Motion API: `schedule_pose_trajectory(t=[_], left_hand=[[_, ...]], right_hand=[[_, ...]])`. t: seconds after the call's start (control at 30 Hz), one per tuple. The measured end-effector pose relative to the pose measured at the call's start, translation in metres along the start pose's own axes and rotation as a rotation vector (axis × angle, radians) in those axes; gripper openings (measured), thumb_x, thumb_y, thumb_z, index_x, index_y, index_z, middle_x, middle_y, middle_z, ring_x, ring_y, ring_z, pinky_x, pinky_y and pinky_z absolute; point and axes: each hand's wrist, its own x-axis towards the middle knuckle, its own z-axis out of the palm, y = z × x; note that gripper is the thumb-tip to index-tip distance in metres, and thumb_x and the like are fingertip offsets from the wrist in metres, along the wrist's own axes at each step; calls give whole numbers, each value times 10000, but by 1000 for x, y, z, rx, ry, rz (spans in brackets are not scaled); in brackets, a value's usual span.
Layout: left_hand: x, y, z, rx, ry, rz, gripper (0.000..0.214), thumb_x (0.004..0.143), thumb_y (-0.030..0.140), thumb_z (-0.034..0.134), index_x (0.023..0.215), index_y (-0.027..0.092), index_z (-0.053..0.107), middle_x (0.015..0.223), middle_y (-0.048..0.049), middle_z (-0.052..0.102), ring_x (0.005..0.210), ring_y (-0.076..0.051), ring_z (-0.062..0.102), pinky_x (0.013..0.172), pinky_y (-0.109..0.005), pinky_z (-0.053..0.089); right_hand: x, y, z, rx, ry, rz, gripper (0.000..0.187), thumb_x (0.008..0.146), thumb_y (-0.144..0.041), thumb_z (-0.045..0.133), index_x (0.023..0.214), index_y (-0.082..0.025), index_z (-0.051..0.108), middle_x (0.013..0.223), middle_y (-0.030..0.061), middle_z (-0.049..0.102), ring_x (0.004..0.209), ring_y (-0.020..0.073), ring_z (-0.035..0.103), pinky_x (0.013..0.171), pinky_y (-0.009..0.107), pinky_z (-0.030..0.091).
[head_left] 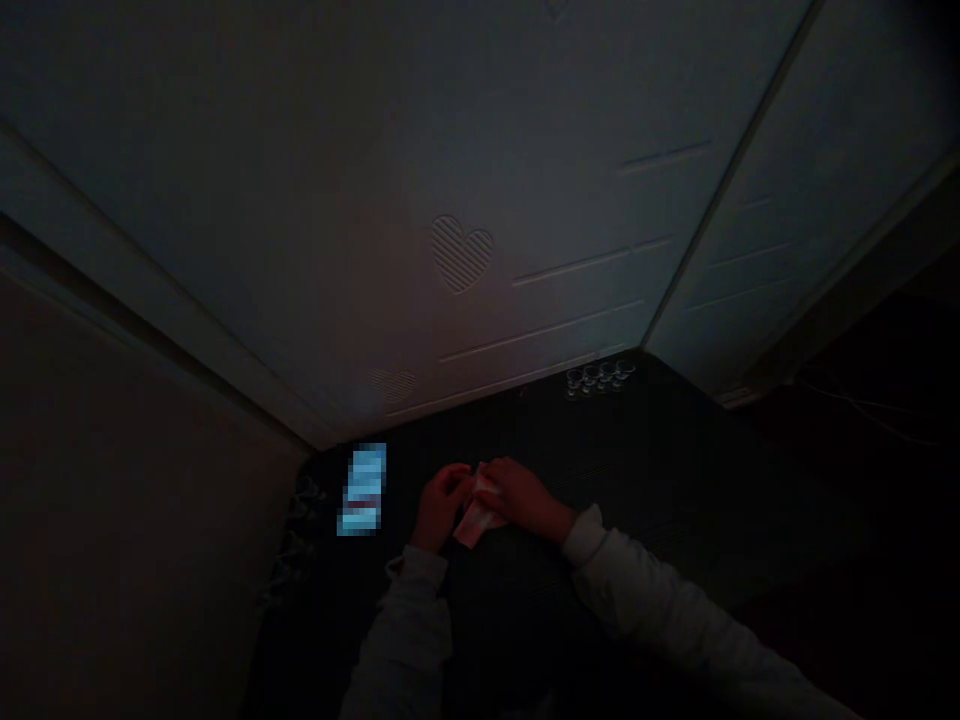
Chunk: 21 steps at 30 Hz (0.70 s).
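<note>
In the dim light both hands meet over a dark surface, with a small pale piece between them. It looks like folded paper or cloth and appears pinkish; I cannot tell which material it is. My right hand is closed on its upper right part, fingers bent over it. My left hand curls at its upper left edge, thumb and fingertips drawn together there. The piece's lower end sticks out below the fingers.
Left of my hands lies a lit, blurred screen, apparently a phone. A row of several small ring-topped objects stands against the pale panel with embossed hearts. Similar dim shapes line the left edge.
</note>
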Motion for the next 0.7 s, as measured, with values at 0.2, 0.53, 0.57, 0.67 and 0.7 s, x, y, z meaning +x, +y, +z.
schedule_pose_trajectory(t=[0.2,0.53,0.57,0.67,0.7], left_hand=[[0,-1,1,-4,31,-13,300,614,281,622,888,164,581,743,-13,605,708,-143,559,663,-258,429],[-2,6,2,-63,65,-31,306,604,287,635,875,155,580,790,-30,628,758,-157,576,702,-276,435],[-2,6,2,-66,69,-33,309,605,288,634,878,156,580,797,-32,629,763,-158,576,699,-275,436],[-3,7,2,-70,88,-28,309,605,293,634,875,153,585,797,-37,631,764,-162,577,696,-280,441],[-3,8,2,-66,91,-23,306,606,295,632,873,153,588,799,-38,632,767,-165,577,703,-285,441]], right_hand=[[0,-2,4,-97,16,28,210,747,-225,530,940,-143,542,892,76,532,853,193,452,762,321,355],[1,-4,6,66,107,69,218,727,-106,459,934,-151,512,912,64,506,858,170,453,770,300,374],[1,-4,5,89,113,69,214,724,-106,464,927,-150,514,905,62,507,851,168,457,760,293,378],[2,-4,3,171,122,71,185,736,-133,477,914,-152,521,882,55,516,832,162,472,739,280,381],[2,-4,3,198,118,75,173,740,-148,483,908,-153,524,874,53,520,825,161,477,734,278,381]])
